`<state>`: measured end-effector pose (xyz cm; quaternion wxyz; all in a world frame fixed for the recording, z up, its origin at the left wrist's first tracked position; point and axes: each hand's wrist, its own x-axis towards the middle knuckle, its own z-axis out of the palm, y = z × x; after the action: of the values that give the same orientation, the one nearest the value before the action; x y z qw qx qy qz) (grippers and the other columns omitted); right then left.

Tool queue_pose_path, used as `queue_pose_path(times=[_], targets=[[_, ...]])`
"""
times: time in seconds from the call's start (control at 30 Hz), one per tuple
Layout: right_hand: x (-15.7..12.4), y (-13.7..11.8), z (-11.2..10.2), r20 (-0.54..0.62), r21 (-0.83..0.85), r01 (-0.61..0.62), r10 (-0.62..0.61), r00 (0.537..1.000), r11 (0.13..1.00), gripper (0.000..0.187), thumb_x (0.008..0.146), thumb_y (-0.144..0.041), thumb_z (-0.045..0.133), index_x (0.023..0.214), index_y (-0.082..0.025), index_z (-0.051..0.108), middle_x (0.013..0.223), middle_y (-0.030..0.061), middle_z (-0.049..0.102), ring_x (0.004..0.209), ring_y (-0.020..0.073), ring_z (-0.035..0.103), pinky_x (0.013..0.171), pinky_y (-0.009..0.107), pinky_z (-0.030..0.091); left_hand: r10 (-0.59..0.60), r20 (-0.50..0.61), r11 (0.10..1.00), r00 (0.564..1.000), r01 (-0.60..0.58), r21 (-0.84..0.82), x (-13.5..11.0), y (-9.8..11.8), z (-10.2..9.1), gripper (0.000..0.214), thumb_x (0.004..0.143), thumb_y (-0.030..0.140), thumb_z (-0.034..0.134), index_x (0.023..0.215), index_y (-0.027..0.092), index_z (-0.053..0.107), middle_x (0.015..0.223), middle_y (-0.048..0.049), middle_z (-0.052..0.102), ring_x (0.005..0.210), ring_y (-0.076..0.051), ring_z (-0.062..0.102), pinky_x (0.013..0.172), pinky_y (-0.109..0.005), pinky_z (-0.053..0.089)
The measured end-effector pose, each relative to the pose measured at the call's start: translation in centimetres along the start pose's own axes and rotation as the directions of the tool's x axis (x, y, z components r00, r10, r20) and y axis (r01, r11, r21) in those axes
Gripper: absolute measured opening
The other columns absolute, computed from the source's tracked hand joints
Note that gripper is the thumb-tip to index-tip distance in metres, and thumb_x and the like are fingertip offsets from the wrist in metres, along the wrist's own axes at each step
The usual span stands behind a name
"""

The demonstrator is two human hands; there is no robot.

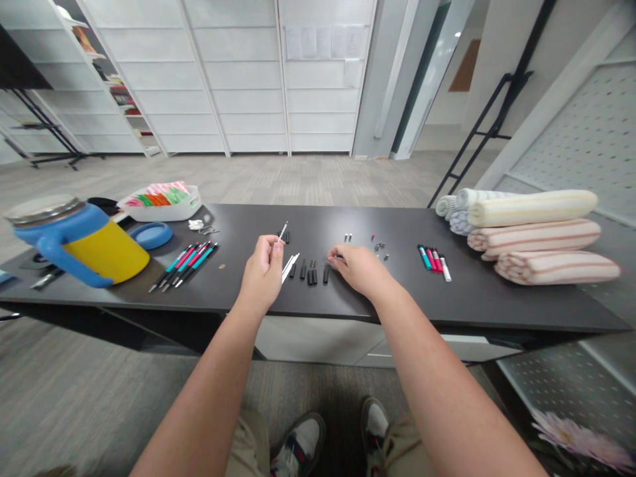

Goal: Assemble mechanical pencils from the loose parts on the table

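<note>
My left hand (264, 270) pinches a thin white pen refill (283, 230), its tip pointing up and away. Beneath that hand, more white refills (291, 266) lie on the dark table. My right hand (362, 267) is closed at the fingertips around a small dark piece that I cannot make out. Between the hands lie several short black pen parts (312, 277). Beyond my right hand are small metal pieces (380, 246) and two silvery tips (348, 237). Further right, teal, red and white pen barrels (434, 261) lie side by side.
Several whole pens (185, 266) lie at the left. Beside them are a tilted blue and yellow mug (106, 248), a blue lid (152, 235) and a white tray (166, 212) of colourful items. Rolled towels (541, 235) are stacked at the table's (477, 291) right end.
</note>
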<state>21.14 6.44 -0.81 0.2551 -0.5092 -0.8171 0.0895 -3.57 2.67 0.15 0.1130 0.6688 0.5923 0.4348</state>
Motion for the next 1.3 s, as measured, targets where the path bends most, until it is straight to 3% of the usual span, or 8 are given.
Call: queue_pose_path(times=[0.1,0.2,0.33,0.53,0.87,1.3], targets=[[-1.3,-0.1,-0.5,-0.105,0.079,-0.019,0.027,0.994,0.997,0.016,0.102,-0.030,0.058,0.108,-0.024,0.072,0.088,0.0039,0.078,0.079,0.0214,0.073,0.072,0.030,0.048,0.109,0.090,0.993,0.990,-0.112,0.035,-0.1,0.7,0.0,0.031,0.110,0.045,0.037,0.109,0.023,0.060,0.088,-0.0006,0.067,0.079,-0.018,0.062,0.077,-0.029,0.046],[-2.9,-0.6,-1.1,-0.190,0.065,-0.031,0.043,0.981,0.997,0.018,0.103,-0.033,0.056,0.109,-0.024,0.070,0.086,0.0038,0.078,0.077,0.0215,0.073,0.072,0.031,0.048,0.267,0.262,0.939,0.927,-0.312,0.147,-0.1,1.2,0.6,0.032,0.111,0.039,0.035,0.105,0.023,0.062,0.097,-0.0046,0.068,0.091,-0.021,0.064,0.082,-0.032,0.046],[-4.4,-1.0,-1.4,-0.230,-0.001,-0.060,0.058,0.972,0.998,0.019,0.104,-0.035,0.054,0.107,-0.025,0.070,0.086,0.0041,0.078,0.075,0.0223,0.073,0.070,0.031,0.047,0.312,0.396,0.818,0.863,-0.456,0.349,-0.3,1.7,1.3,0.035,0.112,0.036,0.032,0.106,0.022,0.064,0.095,-0.0069,0.066,0.089,-0.024,0.063,0.077,-0.034,0.042],[-4.7,-1.2,-1.2,-0.245,-0.091,-0.031,0.008,0.970,0.995,0.019,0.106,-0.035,0.052,0.108,-0.025,0.069,0.091,0.0046,0.079,0.080,0.0234,0.075,0.066,0.031,0.043,0.309,0.410,0.786,0.858,-0.474,0.398,-0.5,1.7,1.3,0.034,0.113,0.035,0.033,0.109,0.022,0.065,0.095,-0.0069,0.066,0.090,-0.024,0.063,0.076,-0.035,0.040],[-4.6,-1.4,-0.9,-0.253,-0.216,0.073,-0.128,0.959,0.974,0.017,0.108,-0.028,0.051,0.108,-0.022,0.067,0.095,0.0034,0.079,0.081,0.0176,0.074,0.064,0.028,0.040,0.306,0.444,0.762,0.842,-0.496,0.415,-0.5,2.3,1.1,0.028,0.112,0.031,0.039,0.108,0.022,0.065,0.097,-0.0060,0.067,0.091,-0.023,0.062,0.075,-0.035,0.036],[-4.6,-1.2,-0.8,-0.245,-0.241,0.075,-0.135,0.960,0.968,0.011,0.107,-0.025,0.055,0.108,-0.023,0.066,0.097,0.0022,0.079,0.082,0.0180,0.074,0.064,0.029,0.039,0.345,0.425,0.740,0.837,-0.521,0.426,-0.6,2.0,1.3,0.026,0.111,0.031,0.042,0.107,0.022,0.066,0.095,-0.0049,0.067,0.090,-0.023,0.062,0.074,-0.035,0.036]])
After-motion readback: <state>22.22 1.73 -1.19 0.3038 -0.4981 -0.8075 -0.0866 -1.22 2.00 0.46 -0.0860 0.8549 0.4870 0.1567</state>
